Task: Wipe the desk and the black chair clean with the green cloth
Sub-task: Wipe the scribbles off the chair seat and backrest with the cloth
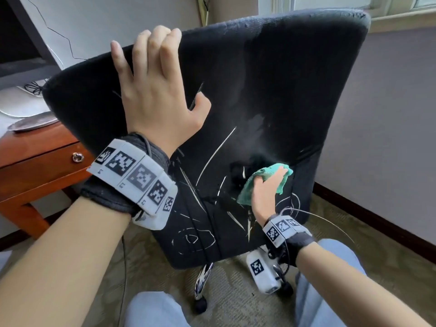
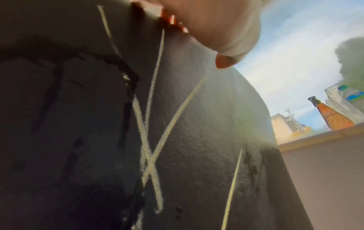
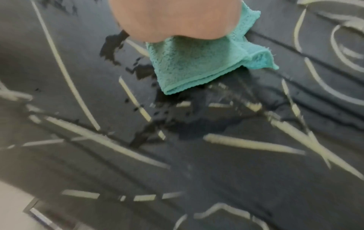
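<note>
The black chair (image 1: 271, 95) fills the scene, its broad, rounded backrest of fine-grained dark material tilted toward the person, streaked with pale chalky lines and loops and darkened by wet patches low down, with carpet open around its right side. The left hand (image 1: 153, 90) has its grip hooked over the backrest's top edge, fingers curled over the rim, thumb spread on the back face. Lower right, the right hand (image 1: 266, 187) presses the fluffy, folded green cloth (image 1: 262, 178) against the backrest, grip closed around it, the wooden tabletop (image 1: 35, 142) at far left.
</note>
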